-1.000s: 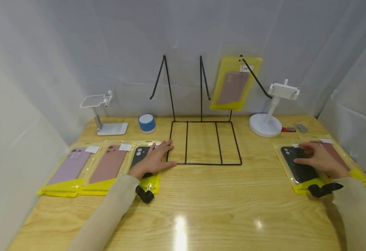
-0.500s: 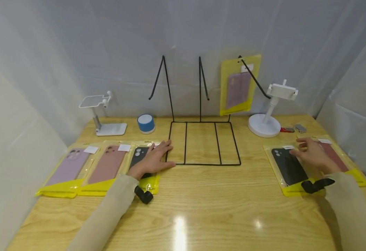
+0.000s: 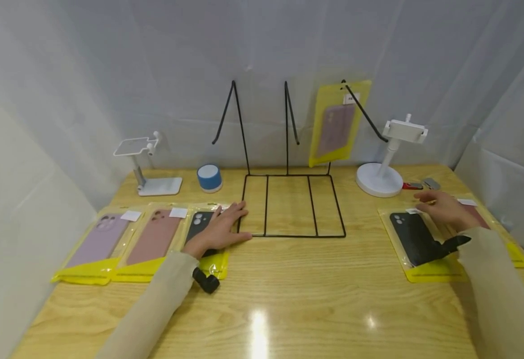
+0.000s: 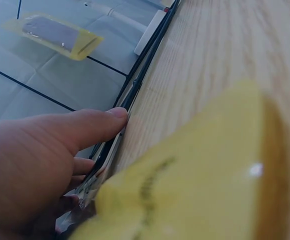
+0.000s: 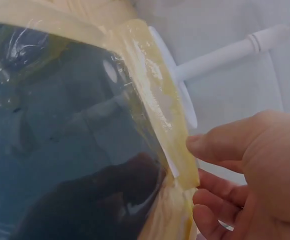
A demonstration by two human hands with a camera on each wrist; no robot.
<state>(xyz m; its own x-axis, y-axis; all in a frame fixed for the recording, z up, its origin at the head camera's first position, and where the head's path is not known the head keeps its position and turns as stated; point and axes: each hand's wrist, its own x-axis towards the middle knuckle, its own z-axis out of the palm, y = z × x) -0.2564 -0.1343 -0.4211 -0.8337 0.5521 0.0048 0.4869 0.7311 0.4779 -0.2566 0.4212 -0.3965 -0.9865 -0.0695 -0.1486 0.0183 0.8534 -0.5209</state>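
Observation:
My left hand (image 3: 219, 228) lies with spread fingers over a bagged black phone case (image 3: 197, 225) and the left side of the black wire display rack (image 3: 304, 236). In the left wrist view its thumb (image 4: 97, 125) touches the rack's rod. At the right, my right hand (image 3: 443, 209) is at the top edge of another bagged black phone case (image 3: 412, 239) lying on the table. The right wrist view has the thumb (image 5: 210, 145) right at the bag's edge, the other fingers bent below it with a gap between. A bagged purple phone case (image 3: 336, 124) hangs from the rack's right hook.
Bagged purple (image 3: 100, 237) and pink (image 3: 154, 234) phone cases lie at the left. A red phone case (image 3: 475, 213) is partly hidden by my right hand. Behind stand a white phone stand (image 3: 160, 186), a blue speaker (image 3: 209, 178), a round-based stand (image 3: 379, 182) and a red USB stick (image 3: 412, 185).
My right hand has moved from over the black case's bag to its top edge; that bag has shifted slightly left. The hanging bag swings on its hook. My left hand stays put.

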